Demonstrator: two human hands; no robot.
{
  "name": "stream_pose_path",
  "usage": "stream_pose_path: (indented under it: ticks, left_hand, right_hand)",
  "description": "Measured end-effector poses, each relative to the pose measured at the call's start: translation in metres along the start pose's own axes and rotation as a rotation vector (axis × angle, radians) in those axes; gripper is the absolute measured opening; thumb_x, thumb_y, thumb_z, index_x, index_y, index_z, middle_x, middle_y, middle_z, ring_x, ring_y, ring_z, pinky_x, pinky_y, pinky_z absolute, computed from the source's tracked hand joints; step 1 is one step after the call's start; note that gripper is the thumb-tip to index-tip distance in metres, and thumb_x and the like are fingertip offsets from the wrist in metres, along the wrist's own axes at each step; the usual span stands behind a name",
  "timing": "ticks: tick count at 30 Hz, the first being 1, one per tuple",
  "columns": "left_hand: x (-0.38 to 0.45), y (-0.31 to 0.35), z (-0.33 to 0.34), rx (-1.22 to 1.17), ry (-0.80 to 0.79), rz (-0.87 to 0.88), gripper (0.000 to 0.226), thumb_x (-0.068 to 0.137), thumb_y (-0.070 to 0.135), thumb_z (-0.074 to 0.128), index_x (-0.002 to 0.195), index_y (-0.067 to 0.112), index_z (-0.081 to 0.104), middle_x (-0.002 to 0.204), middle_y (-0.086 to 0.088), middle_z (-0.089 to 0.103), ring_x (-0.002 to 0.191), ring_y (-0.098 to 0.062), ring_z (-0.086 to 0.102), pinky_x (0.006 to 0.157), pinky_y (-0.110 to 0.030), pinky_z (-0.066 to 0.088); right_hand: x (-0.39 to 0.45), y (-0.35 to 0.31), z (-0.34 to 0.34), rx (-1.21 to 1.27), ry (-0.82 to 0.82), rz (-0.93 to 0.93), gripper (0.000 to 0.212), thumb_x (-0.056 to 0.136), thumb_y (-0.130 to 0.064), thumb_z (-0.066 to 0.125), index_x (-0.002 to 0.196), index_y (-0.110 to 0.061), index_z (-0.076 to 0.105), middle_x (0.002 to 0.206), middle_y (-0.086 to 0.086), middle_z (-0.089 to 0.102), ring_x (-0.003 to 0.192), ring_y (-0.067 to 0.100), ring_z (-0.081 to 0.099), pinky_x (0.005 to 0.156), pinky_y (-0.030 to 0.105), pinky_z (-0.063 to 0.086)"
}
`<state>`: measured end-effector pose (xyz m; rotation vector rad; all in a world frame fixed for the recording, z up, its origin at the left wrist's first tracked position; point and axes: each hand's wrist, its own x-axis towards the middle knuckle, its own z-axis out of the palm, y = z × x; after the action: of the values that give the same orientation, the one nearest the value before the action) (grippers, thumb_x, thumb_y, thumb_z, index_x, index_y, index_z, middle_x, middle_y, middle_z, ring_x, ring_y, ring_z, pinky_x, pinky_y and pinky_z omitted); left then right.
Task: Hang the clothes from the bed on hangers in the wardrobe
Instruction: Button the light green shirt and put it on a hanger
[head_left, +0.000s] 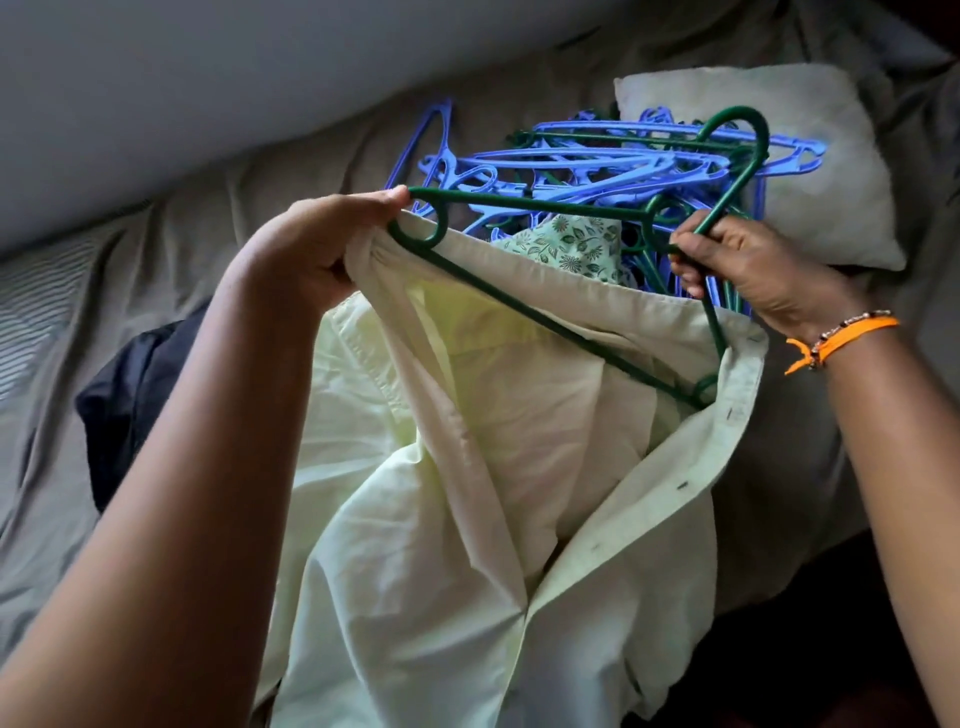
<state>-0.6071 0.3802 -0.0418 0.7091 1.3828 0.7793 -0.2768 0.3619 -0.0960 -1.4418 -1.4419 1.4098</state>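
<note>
The bed (779, 467), covered in a grey sheet, fills the view, with a pale wall (208, 78) running along its far edge and a white pillow (810, 156) at the upper right. Over it hangs the pale yellow shirt (415, 519), held up off the bed and spread open toward the camera, its button placket trailing down the right side. A dark garment (119, 405) lies on the sheet to the left, and a green floral cloth (571, 244) peeks out just behind the collar. Behind that sits a tangled heap of blue hangers (571, 161), partly on the pillow. The green hanger (519, 205) is half inside the shirt: one shoulder end is under the fabric at the right, the other meets the collar at the left. The left hand (311, 249) pinches the collar fabric against that end, fingers curled round both. The right hand (753, 270), with an orange band (847, 332) at the wrist, grips the hanger's neck below the hook, fingers wrapped tight. The likely trouble is the left shoulder slipping off before it seats, since the cloth is bunched there; the hook also stands close to the blue heap and could snag one if it tilts back. Open room lies toward the camera and to the right over bare sheet; the wall closes the far side. The wardrobe is not in view.
</note>
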Motion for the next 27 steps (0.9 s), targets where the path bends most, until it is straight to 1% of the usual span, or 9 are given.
stream_pose_path:
  ticks: [3,6,7,9,14,16,19,21,27]
  left_hand:
    - [0.008,-0.001,-0.002,-0.018,0.003,0.006,0.01,0.092,0.017,0.058,0.095,0.013,0.067,0.093,-0.005,0.07,0.091,-0.017,0.067,0.079,-0.028,0.056]
    - [0.005,0.003,0.0,-0.079,-0.025,-0.029,0.022,0.097,0.019,0.05,0.087,0.018,0.069,0.076,0.0,0.073,0.072,-0.01,0.07,0.059,-0.022,0.055]
    - [0.005,0.004,0.001,-0.051,-0.01,-0.008,0.022,0.095,0.017,0.053,0.084,0.017,0.072,0.074,0.0,0.073,0.069,-0.009,0.07,0.058,-0.021,0.055]
    - [-0.002,0.005,0.008,0.117,0.073,0.088,0.009,0.089,0.014,0.064,0.088,0.014,0.073,0.072,-0.002,0.073,0.064,-0.008,0.069,0.057,-0.019,0.054]
    - [-0.021,0.016,0.015,0.599,0.177,0.323,0.018,0.082,0.021,0.071,0.1,0.022,0.074,0.081,-0.006,0.069,0.043,-0.001,0.055,0.042,-0.012,0.044]
    - [-0.026,0.023,0.009,0.68,0.136,0.346,0.017,0.08,0.027,0.073,0.096,0.026,0.075,0.081,-0.006,0.071,0.042,-0.003,0.054,0.043,-0.013,0.043]
    - [-0.024,0.023,0.013,0.704,0.134,0.373,0.014,0.081,0.026,0.072,0.094,0.025,0.076,0.081,-0.005,0.071,0.044,-0.003,0.053,0.045,-0.014,0.045]
    - [-0.016,0.016,0.024,0.676,0.235,0.422,0.012,0.083,0.02,0.068,0.092,0.022,0.075,0.073,-0.002,0.066,0.04,0.002,0.05,0.042,-0.01,0.042]
    - [0.016,0.002,0.023,0.468,0.542,0.449,0.012,0.077,0.024,0.066,0.085,0.024,0.076,0.079,0.003,0.069,0.067,-0.004,0.062,0.06,-0.014,0.047]
  right_hand:
    - [-0.006,-0.005,-0.004,0.067,-0.053,0.015,0.03,0.073,-0.041,0.059,0.082,-0.014,0.048,0.073,0.003,0.042,0.055,0.002,0.044,0.05,0.015,0.039]
    - [-0.012,-0.001,-0.004,0.003,-0.102,0.016,0.013,0.093,-0.019,0.047,0.082,-0.013,0.048,0.072,0.003,0.042,0.054,0.002,0.043,0.051,0.015,0.036]
    - [-0.013,0.004,-0.001,-0.045,-0.093,0.018,0.017,0.097,-0.011,0.043,0.081,-0.014,0.048,0.07,0.003,0.043,0.054,0.002,0.042,0.051,0.014,0.035]
    - [-0.012,0.012,0.009,-0.097,-0.029,0.03,0.023,0.099,-0.006,0.04,0.08,-0.016,0.048,0.067,0.001,0.044,0.052,0.002,0.041,0.049,0.013,0.034]
    - [-0.002,0.013,0.008,-0.013,0.079,0.083,0.017,0.098,-0.012,0.045,0.082,-0.017,0.049,0.064,-0.003,0.052,0.051,0.002,0.043,0.05,0.013,0.036]
    - [0.001,0.012,-0.004,0.074,0.073,0.073,0.011,0.091,-0.021,0.049,0.081,-0.016,0.048,0.059,-0.009,0.055,0.051,0.001,0.045,0.05,0.013,0.038]
    - [0.003,0.017,-0.005,0.015,0.06,0.08,0.016,0.097,-0.014,0.044,0.082,-0.016,0.048,0.07,0.001,0.048,0.05,-0.001,0.045,0.049,0.012,0.039]
    - [0.007,0.016,0.003,-0.012,0.085,0.09,0.02,0.099,-0.011,0.042,0.082,-0.018,0.048,0.072,0.001,0.046,0.049,-0.002,0.044,0.049,0.012,0.037]
    - [0.013,-0.004,0.007,-0.006,-0.042,0.093,0.025,0.101,-0.01,0.037,0.078,-0.018,0.042,0.071,-0.002,0.04,0.049,-0.003,0.04,0.046,0.01,0.03]
